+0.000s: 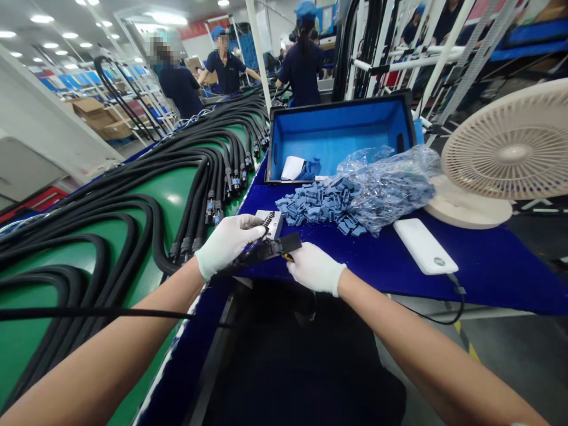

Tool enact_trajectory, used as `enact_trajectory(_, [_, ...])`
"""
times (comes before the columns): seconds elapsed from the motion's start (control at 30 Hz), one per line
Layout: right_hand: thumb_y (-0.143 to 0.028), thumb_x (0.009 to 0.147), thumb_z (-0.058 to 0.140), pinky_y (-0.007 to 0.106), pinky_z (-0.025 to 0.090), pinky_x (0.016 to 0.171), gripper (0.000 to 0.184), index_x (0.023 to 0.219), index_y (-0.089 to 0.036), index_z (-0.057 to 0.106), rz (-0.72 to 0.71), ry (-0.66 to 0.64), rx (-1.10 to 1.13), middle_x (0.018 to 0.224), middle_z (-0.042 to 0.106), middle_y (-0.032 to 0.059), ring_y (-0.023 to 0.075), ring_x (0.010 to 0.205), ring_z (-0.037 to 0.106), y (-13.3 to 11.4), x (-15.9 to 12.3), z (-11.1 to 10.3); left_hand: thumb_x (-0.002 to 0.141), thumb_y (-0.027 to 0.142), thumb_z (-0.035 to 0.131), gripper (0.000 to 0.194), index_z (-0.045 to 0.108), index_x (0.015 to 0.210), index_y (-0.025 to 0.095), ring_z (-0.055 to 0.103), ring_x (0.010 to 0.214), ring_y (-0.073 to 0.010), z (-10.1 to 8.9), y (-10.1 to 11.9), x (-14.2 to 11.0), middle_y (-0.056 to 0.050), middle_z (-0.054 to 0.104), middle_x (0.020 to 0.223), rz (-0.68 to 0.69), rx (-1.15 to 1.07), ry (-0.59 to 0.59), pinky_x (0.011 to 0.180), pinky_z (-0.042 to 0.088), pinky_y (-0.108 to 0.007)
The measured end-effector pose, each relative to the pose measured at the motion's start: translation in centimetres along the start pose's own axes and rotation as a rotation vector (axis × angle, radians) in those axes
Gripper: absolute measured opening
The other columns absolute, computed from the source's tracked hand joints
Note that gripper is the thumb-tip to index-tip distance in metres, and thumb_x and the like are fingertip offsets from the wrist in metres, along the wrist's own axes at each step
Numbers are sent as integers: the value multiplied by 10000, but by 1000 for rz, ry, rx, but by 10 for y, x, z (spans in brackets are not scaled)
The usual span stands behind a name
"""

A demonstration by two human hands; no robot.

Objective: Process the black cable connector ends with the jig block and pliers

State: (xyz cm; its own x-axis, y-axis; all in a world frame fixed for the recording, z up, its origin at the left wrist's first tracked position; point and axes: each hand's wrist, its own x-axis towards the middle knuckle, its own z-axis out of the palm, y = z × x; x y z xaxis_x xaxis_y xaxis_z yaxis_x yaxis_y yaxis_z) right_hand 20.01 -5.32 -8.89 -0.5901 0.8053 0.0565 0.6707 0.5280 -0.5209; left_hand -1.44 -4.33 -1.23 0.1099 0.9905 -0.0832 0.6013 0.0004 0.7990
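My left hand (231,242), in a white glove, is closed with thumb and fingers pinching a small black ridged part (268,221). Just behind that part sits a white block (276,223) on the blue-covered table. A flat black piece (280,247) stretches between both hands, its right end at the fingers of my right hand. My right hand (314,267), also gloved, is closed; a bit of a yellow-and-black object (288,257) shows at its fingertips, the remainder hidden. Close behind lies a pile of small blue plastic clips (322,204).
Left, black corrugated hoses (151,225) with connector ends lie across a green surface (177,189). A blue bin (341,127), clear plastic bag (393,183), beige fan (515,154) and white power bank (425,245) with cable are on the right. Several people stand at the back.
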Motion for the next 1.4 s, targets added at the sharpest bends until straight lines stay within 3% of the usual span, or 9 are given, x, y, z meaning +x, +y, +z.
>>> enact_trajectory(0.17, [-209, 801, 693, 387, 478, 935, 392, 1187, -164, 645, 15, 192, 229, 1161, 688, 120, 271, 1054, 641, 11, -11, -22, 871, 406, 653, 333, 739, 1081, 164, 678, 750, -191, 1, 2, -3, -44, 757, 897, -26, -200, -44, 651, 505, -270])
enact_trajectory(0.33, [-250, 803, 712, 327, 531, 804, 407, 1193, -187, 612, -12, 180, 851, 1036, 696, 34, 180, 871, 657, 8, -13, -22, 862, 293, 666, 346, 735, 1189, 203, 685, 1040, -234, 4, 14, -17, -29, 752, 1131, 93, -66, -67, 919, 511, -310])
enact_trajectory(0.57, [-195, 695, 810, 369, 475, 1005, 629, 1273, -182, 563, -137, 293, 896, 1231, 647, 65, 216, 1116, 622, -5, -11, -14, 901, 298, 660, 279, 762, 1156, 251, 650, 1026, -241, 10, 11, -41, -48, 689, 1070, 422, 212, 27, 977, 494, -355])
enact_trajectory(0.87, [-161, 656, 774, 336, 547, 794, 645, 1252, -193, 529, -56, 175, 1041, 1039, 635, 17, 181, 878, 633, -13, -9, -19, 936, 280, 606, 283, 762, 1171, 257, 646, 905, -233, 24, 10, -51, -71, 666, 989, 506, 441, 87, 816, 504, -345])
enact_trajectory(0.97, [-123, 625, 749, 314, 560, 683, 674, 1246, -206, 499, -57, 52, 1205, 936, 616, -16, 148, 714, 615, -16, -10, -18, 901, 255, 622, 307, 769, 1170, 272, 628, 872, -242, 20, 6, -48, -82, 666, 946, 551, 504, -4, 794, 496, -354])
enact_trajectory(1.07, [-102, 598, 735, 308, 556, 629, 639, 1187, -210, 512, -41, 19, 1235, 953, 623, -10, 135, 656, 595, -19, -12, -16, 838, 258, 683, 353, 757, 1183, 274, 628, 933, -253, 14, 1, -36, -74, 678, 996, 474, 297, -173, 864, 514, -379])
enact_trajectory(1.23, [-76, 590, 724, 287, 530, 646, 471, 1012, -203, 558, -19, 165, 1114, 950, 638, -9, 152, 749, 593, -20, -17, -14, 596, 137, 789, 1040, 405, 1552, 274, 653, 857, -206, 21, -5, -11, -30, 673, 1072, 147, -112, -286, 802, 538, -324])
enact_trajectory(1.3, [-81, 591, 740, 284, 527, 672, 427, 966, -196, 570, -12, 222, 1083, 923, 642, -10, 162, 790, 601, -15, -17, -12, 583, 153, 810, 1013, 452, 1524, 262, 653, 841, -209, 26, -5, -12, -15, 683, 1016, 132, -49, -211, 808, 530, -326])
enact_trajectory(1.4, [-130, 609, 780, 318, 557, 717, 437, 982, -199, 562, 88, 304, 1135, 960, 674, 8, 175, 806, 636, -10, -18, -5, 660, 310, 841, 621, 692, 1258, 235, 652, 887, -248, 35, -6, -34, -33, 691, 956, 185, 108, 94, 886, 519, -376])
